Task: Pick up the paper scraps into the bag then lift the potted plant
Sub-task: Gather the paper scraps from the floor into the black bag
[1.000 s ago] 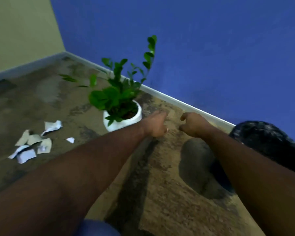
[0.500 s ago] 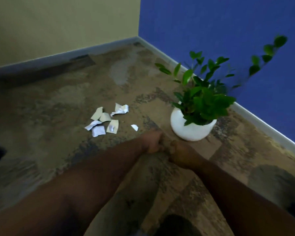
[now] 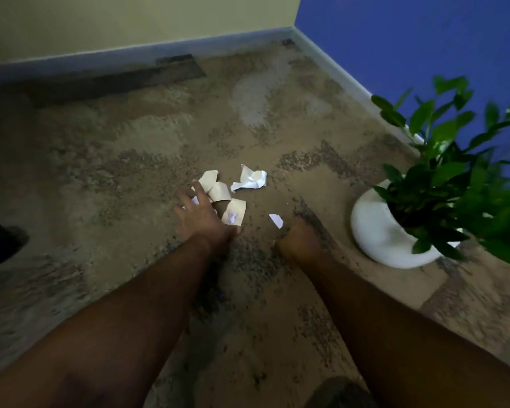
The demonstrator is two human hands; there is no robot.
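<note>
Carpet [image 3: 147,160], mottled brown, now filling the frame after a swing of the head away from the blue wall [image 3: 409,39] and toward the room's corner. Potted plant [image 3: 442,184] moved in view from centre to far right, standing upright on the floor near the baseboard, untouched and not yet lifted. Left hand [image 3: 199,214] brought forward from beside the pot within the last second, fingers spread apart, lying over the near edge of the paper scraps [image 3: 218,189]; contact likely but too blurred to confirm. Right hand [image 3: 299,240] low over the carpet between scraps and pot, fingers curled under, nothing visible in them. Scraps in one loose cluster on the floor, none gathered so far: a crumpled white piece [image 3: 251,179] at the far side, a tiny white sliver [image 3: 276,220] apart, just ahead of the right knuckles. Judged as the start of the first pickup.

White round pot [image 3: 377,231]: glossy green leaves spilling over the rim, soil hidden beneath them. Bag nowhere identifiable; only dark, unclear shapes at the left edge [image 3: 0,242] and the bottom edge.
</note>
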